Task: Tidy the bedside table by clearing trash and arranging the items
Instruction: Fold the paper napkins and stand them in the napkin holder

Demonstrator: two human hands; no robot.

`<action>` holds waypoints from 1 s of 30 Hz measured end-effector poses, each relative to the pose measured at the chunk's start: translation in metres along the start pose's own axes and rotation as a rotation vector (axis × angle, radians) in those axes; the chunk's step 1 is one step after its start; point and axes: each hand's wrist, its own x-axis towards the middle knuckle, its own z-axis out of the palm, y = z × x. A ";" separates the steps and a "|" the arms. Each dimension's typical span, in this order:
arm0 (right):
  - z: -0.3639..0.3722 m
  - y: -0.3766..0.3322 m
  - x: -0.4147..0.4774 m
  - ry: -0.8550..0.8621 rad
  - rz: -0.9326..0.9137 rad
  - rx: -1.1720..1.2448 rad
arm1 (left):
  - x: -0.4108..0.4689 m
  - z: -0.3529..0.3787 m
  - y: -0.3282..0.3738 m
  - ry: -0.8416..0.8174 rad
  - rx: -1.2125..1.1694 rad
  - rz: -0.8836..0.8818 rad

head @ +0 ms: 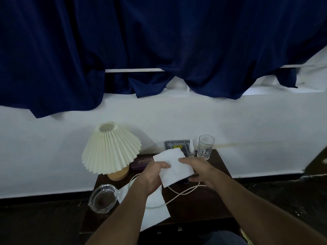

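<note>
Both hands, left hand [153, 175] and right hand [196, 169], fingers pinched shut on white tissue [174, 167], right of lamp [110, 147]. Tip: crumple tight, avoid snagging cord [184, 190].

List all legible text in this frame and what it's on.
"PRINCE OPTICAL" on the dark glasses case beside the lamp; the smaller lines above and below it are too blurred to read.
Yellow label on the grey organizer: print too small to read.
No other text visible.
</note>
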 end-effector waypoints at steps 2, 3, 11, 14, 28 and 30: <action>-0.001 0.004 0.003 -0.024 -0.062 -0.065 | 0.003 0.001 0.001 -0.012 0.000 0.031; 0.000 0.005 0.005 -0.025 -0.124 -0.127 | 0.005 0.001 0.001 0.012 0.013 0.051; 0.008 0.009 -0.001 0.312 -0.809 -0.960 | 0.009 0.013 -0.003 0.151 0.006 0.064; 0.014 0.015 -0.004 0.247 -0.853 -1.105 | 0.008 0.018 -0.002 0.107 -0.128 0.004; 0.031 0.029 0.000 0.280 -0.529 -0.297 | 0.021 0.023 -0.007 0.069 -0.435 0.047; 0.030 0.031 0.004 0.238 -0.380 -0.144 | 0.019 0.025 -0.006 0.074 -0.504 0.048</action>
